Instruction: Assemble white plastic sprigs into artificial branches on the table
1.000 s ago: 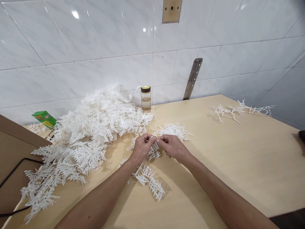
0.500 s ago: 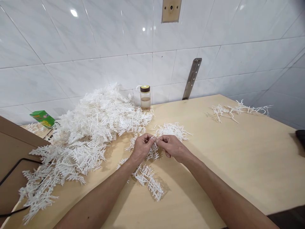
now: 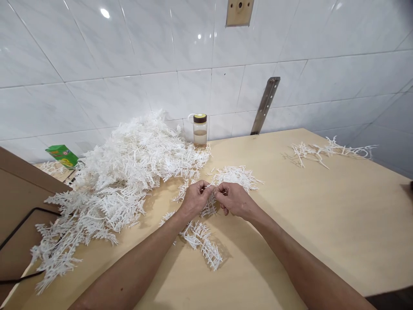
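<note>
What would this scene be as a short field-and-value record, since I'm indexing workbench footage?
Left hand: left hand pinching a white sprig
Right hand: right hand, fingertips beside the left's; grip too small to make out
Surface: wooden table
Left side: large white pile; green box, tilted
Beyond hands: small white heap
Nearer the person: loose white piece
Far right: thin white branches
By the wall: upright bottle, partly filled

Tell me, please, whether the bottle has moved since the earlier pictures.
No; judged against the metal strip on the wall, the bottle has stayed put.
</note>
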`<state>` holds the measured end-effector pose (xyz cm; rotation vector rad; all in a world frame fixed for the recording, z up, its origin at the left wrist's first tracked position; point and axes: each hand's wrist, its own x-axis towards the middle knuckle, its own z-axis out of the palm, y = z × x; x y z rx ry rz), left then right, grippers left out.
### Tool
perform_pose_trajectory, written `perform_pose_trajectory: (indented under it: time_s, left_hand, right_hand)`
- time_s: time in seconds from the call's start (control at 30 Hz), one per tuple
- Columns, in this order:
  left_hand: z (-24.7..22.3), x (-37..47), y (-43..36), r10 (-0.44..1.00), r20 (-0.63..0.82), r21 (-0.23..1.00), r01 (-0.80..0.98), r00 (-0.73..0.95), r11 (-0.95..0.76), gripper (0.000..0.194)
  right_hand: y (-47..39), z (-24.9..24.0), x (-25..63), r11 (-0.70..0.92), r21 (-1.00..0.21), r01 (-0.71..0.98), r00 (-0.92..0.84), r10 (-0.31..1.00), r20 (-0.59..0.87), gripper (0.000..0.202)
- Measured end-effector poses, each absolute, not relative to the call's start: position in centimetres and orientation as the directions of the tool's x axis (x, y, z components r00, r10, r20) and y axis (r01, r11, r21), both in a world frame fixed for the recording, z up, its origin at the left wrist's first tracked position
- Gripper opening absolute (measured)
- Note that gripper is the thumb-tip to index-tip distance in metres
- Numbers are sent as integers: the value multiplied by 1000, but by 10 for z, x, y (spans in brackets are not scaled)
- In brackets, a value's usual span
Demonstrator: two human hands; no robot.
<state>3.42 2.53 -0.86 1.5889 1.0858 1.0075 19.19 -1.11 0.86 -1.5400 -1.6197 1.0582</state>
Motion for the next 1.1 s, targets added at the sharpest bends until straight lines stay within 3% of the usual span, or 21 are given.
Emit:
perform_pose_trajectory:
  time_s: [0.57,0.8,0.97,1.1]
  left_hand:
    - [-9,34,25,971,71,974,194,230,-117,29]
    - [-7,40,20,979,128,937,304,160,-172,23]
    - [-1,43,11,957,248,901,327,149,-284,21]
    - [-3,42,12,954,260,903,313,148,-295,22]
  right_hand:
    - [-14,8,183,28,-845,535,-72,997,-12,10]
    - [-13,5,180,46,-808,587,-97,995,-14,13]
    - [-12,13,176,2,-696,718,77,994,82,12]
    - [-14,19,173,-53,-726,686,84,996,6,11]
